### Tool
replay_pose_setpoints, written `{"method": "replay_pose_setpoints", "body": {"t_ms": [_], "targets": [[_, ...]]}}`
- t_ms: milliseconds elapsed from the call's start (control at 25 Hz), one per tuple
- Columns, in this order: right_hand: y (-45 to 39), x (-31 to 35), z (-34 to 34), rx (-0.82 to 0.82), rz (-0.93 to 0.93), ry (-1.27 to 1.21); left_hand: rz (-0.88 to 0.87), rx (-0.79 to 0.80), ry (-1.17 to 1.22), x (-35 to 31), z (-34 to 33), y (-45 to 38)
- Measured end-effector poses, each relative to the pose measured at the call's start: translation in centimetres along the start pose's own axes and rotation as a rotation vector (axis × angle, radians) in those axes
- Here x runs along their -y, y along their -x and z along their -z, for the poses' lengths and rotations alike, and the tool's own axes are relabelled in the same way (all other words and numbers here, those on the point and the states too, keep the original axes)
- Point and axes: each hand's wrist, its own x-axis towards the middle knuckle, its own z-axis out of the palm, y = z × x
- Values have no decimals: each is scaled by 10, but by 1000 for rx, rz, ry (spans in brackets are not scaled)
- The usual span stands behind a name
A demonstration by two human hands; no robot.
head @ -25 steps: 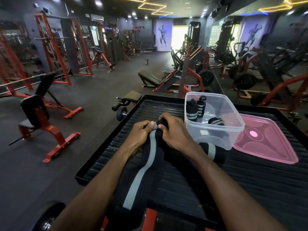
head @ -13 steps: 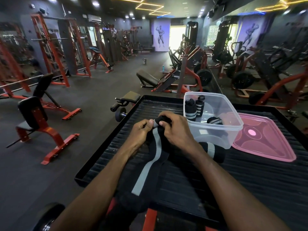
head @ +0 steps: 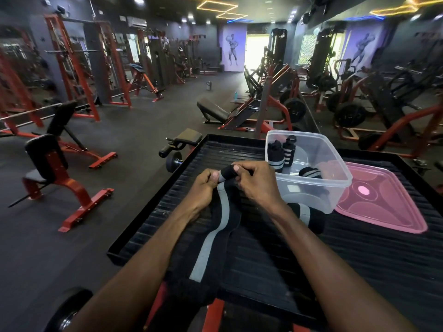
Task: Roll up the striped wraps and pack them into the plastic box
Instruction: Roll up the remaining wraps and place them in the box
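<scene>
We find both hands, left point(head: 203, 185) and right point(head: 257, 183), pinching the started roll of the striped wrap point(head: 215, 226), whose unrolled length trails straight back across the surface point(head: 359, 259), the box point(head: 311, 188) lying nearer our right.

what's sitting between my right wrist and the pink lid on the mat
In the head view, a rolled striped wrap lies on the mat just past your right hand, in front of the clear plastic box. The box's near corner comes next, then the pink lid.

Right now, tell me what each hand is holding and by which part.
Both hands grip one striped wrap at its rolled far end: left hand on the roll's left side, right hand on its right. The tail trails off the tray.
</scene>
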Motion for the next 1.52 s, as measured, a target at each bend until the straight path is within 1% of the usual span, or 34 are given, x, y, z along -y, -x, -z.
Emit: {"method": "replay_pose_setpoints", "body": {"t_ms": [80,240,320,440,560,640,720,800,880,960,1080,1160,1280,1320,1440,1520], "targets": [[2,2,1,-3,36,37,17,6,-6,3,1,-1],[5,1,1,16,73,93,9,-33,-32,-2,1,1],[6,-1,1,54,98,162,-17,-65,-62,0,1,-2],[8,-3,-4,139,83,230,-37,-92,-55,0,4,0],[10,-7,-8,192,88,275,-36,-82,-28,-1,4,1],[12,-5,-9,164,140,265,-19,-91,49,-3,3,1],[11,-2,-7,71,185,200,23,-102,146,-6,1,2],[9,-2,-5,11,167,121,64,-76,167,-8,2,2],[9,-3,-5,11,136,57,43,-71,138,-9,4,3],[6,-4,-6,45,119,11,-6,-127,178,-7,5,1],[4,-4,-7,83,96,-9,-52,-163,156,-7,6,1],[3,-4,-4,46,122,40,-40,-118,205,-8,6,2],[1,-5,-1,41,134,50,68,-38,319,-9,4,1],[1,-5,-1,51,134,45,81,-30,292,-9,4,1],[0,-7,-3,106,127,57,26,-78,113,-9,8,1],[1,-6,-3,139,70,79,-10,-92,70,-12,10,2]]}}
